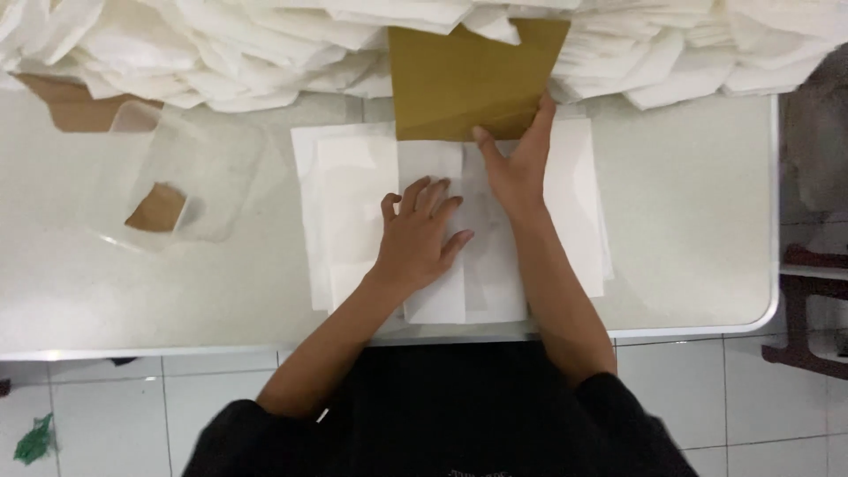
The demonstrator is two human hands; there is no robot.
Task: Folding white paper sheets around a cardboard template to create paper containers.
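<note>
White folded fabric sheet [442, 265] lies flat in the middle of the pale table [689, 230], on top of a wider stack of white sheets [579, 203] that shows to either side of it. The left hand [420, 237] rests on the sheet with its fingers spread and pressed down, palm flat, holding nothing. The right hand [517, 168] reaches farther out, thumb splayed to the left and fingers stretched along the near right edge of a mustard-brown cardboard sheet [468, 75] that stands at the far side of the stack; whether it pinches the card or only pushes against it cannot be told. By my reading, the step in hand is folding the fabric against the card as a guide, one hand pinning, the other setting the card's edge. A next move would call for keeping the sheet's edges square under the pinning hand.

Along the far edge sits a long heap of folded white pieces [221, 44]. To the left lies a clear plastic bag [190, 163] with a small brown card [157, 208] inside, and another brown card [66, 102] sticks out from under the heap. No labels are legible.
</note>
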